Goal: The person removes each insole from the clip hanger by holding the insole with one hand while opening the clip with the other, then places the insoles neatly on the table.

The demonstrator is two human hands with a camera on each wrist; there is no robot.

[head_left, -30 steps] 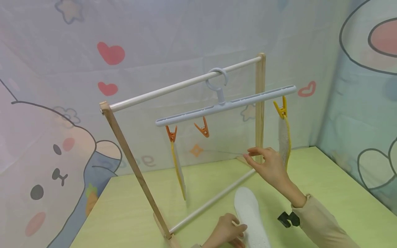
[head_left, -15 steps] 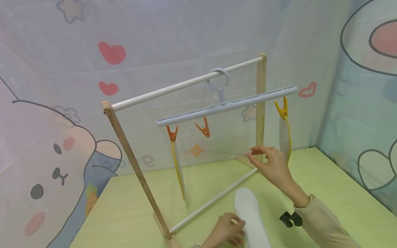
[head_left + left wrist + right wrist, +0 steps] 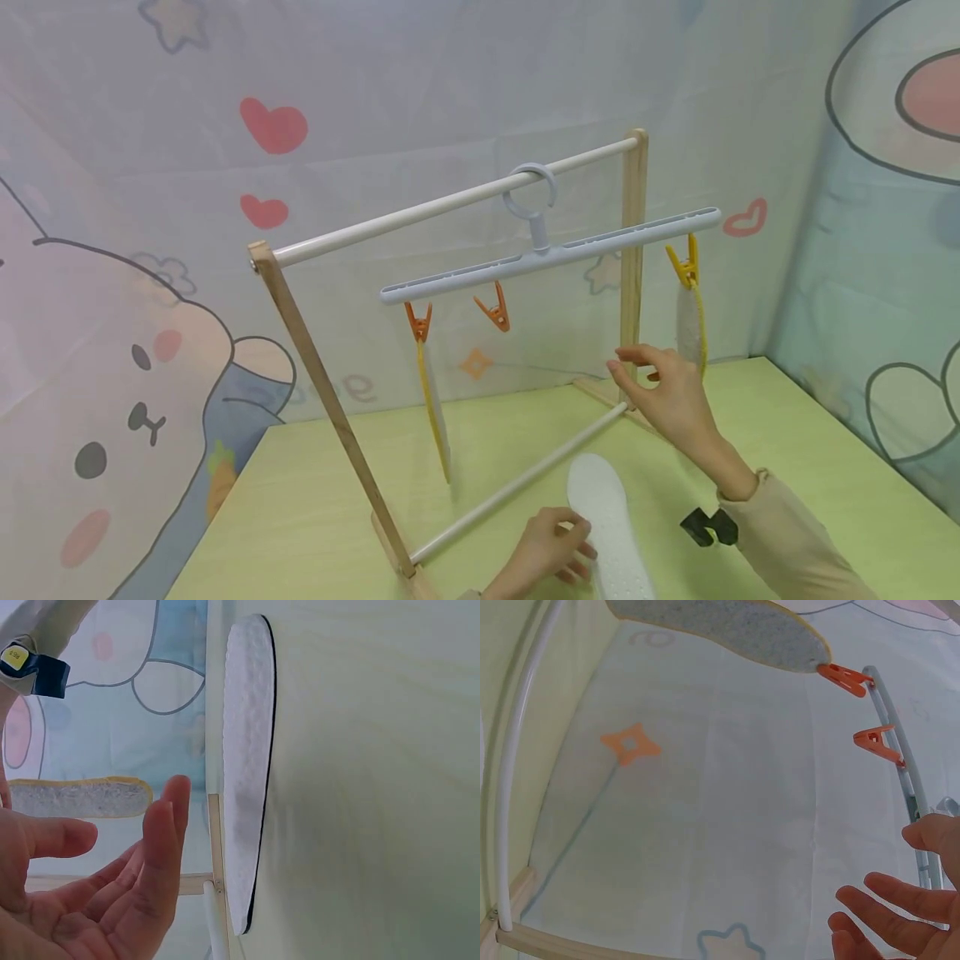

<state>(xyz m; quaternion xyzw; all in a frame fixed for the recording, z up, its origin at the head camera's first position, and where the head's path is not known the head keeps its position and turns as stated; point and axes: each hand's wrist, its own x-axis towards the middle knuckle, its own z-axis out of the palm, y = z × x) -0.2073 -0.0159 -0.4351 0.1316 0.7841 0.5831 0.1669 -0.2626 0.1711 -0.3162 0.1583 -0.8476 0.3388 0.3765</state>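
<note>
A white insole (image 3: 609, 508) lies flat on the table, with a dark edge underneath in the left wrist view. My left hand (image 3: 546, 546) is beside it, fingers loosely bent and holding nothing; in the left wrist view thumb and fingers are apart. My right hand (image 3: 669, 400) is raised in front of the rack's right post, thumb and fingers spread with nothing between them. A light blue hanger (image 3: 551, 257) hangs from the rack's top bar. Its left orange clip (image 3: 420, 323) and its yellow clip (image 3: 686, 265) each hold a yellow-edged insole. The middle orange clip (image 3: 497, 312) holds nothing.
The wooden rack (image 3: 333, 408) stands on the pale green table (image 3: 300, 500), its white lower bar (image 3: 517, 487) running behind the flat insole. A cartoon-printed cloth (image 3: 420, 83) closes off the back and sides. A black wrist mount (image 3: 708, 527) sits by the right sleeve.
My right hand has drifted slightly right and up. My left hand's fingers have lifted a little beside the flat insole. The hanger, clips and insoles keep their places.
</note>
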